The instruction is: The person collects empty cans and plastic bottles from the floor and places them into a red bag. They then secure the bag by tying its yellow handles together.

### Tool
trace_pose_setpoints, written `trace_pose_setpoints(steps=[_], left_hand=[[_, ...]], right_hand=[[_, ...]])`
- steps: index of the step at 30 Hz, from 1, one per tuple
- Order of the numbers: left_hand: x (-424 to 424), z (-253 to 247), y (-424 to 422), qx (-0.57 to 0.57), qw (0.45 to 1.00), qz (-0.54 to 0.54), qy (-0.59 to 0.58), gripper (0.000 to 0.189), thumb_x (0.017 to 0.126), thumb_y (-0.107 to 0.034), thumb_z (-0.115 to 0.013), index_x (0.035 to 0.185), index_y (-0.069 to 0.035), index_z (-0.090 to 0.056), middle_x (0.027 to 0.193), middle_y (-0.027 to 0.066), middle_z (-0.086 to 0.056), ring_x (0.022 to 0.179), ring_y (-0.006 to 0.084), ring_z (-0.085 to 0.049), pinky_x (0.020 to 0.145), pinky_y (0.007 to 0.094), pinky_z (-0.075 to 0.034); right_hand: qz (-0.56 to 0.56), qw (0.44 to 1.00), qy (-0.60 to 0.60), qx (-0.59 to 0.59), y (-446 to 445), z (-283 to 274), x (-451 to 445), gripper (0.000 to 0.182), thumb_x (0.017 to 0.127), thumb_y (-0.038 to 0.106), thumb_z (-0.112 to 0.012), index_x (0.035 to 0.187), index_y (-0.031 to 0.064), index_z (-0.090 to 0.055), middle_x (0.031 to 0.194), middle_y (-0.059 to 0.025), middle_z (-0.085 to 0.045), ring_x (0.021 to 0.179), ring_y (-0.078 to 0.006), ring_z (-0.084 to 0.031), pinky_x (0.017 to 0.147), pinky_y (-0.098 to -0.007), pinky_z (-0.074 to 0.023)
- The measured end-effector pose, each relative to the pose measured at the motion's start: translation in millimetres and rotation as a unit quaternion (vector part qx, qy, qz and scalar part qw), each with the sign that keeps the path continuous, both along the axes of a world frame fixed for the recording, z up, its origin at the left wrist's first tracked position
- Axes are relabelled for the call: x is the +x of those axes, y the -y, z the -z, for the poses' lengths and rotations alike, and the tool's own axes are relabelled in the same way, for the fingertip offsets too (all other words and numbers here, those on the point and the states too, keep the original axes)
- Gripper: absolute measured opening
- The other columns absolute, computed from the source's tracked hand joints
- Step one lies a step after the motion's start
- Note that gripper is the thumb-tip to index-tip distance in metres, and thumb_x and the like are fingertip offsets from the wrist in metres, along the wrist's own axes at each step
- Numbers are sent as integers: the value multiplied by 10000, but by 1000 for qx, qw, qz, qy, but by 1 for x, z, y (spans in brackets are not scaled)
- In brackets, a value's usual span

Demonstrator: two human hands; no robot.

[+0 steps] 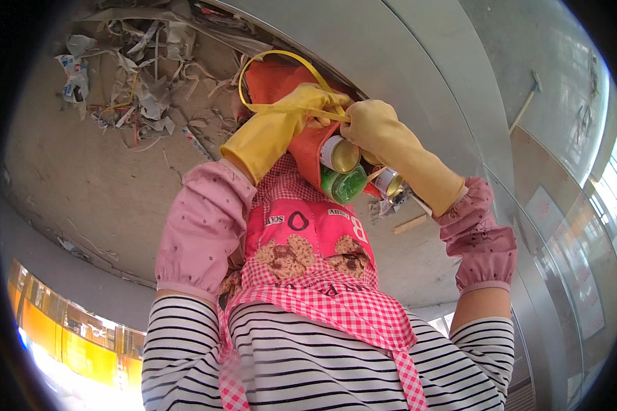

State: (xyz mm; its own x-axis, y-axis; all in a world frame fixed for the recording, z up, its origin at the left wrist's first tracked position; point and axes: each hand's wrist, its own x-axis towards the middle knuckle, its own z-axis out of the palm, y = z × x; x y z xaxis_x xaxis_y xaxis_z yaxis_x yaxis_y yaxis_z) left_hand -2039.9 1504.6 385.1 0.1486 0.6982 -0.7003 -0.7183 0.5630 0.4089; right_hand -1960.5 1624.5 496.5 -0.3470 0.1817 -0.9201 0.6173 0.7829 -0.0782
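Both my hands wear yellow rubber gloves. My left hand (308, 103) and my right hand (373, 120) meet over an orange-red bag or cloth (308, 144), fingers pinched on a yellow plastic strap (283, 109). The strap loops up and round beyond my left hand. Below the hands, a round container with a gold-coloured end (343, 155) and a green jar (345, 185) stick out of the orange-red material. Another labelled can (387, 181) lies under my right forearm, beside crumpled scraps. My fingertips are partly hidden by each other.
A heap of torn wrapping and straps (149, 82) lies on the dusty floor at the upper left. Smooth grey metal panelling (411, 67) curves past on the right. A small wooden strip (410, 224) lies near my right forearm. A long-handled tool (524, 108) stands farther right.
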Motion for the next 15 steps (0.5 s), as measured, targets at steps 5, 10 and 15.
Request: trace_pose_setpoints(steps=[5,10,15], left_hand=[[1,21,5,39,993,85,-76,245,897,-285,-603,930,-78,-731,818,65,-692,566,98,-558,465,248,-403],[23,4,12,-18,992,125,-17,222,840,-266,-643,875,-59,-715,685,36,-658,468,124,-513,439,243,-368],[17,-13,10,-89,972,114,-183,180,817,-183,-674,842,-5,-695,699,100,-686,565,178,-644,501,303,-486]], right_hand=[[77,997,-21,5,0,-2,6,272,788,294,-655,894,54,-726,902,-163,-703,874,-332,-677,787,-402,-535],[381,920,-69,-66,0,2,13,227,865,252,-653,819,35,-702,635,-35,-605,492,-124,-532,447,-279,-413],[707,650,-136,-243,14,4,11,307,946,250,-573,785,14,-684,542,41,-497,352,-32,-284,320,-213,-187]])
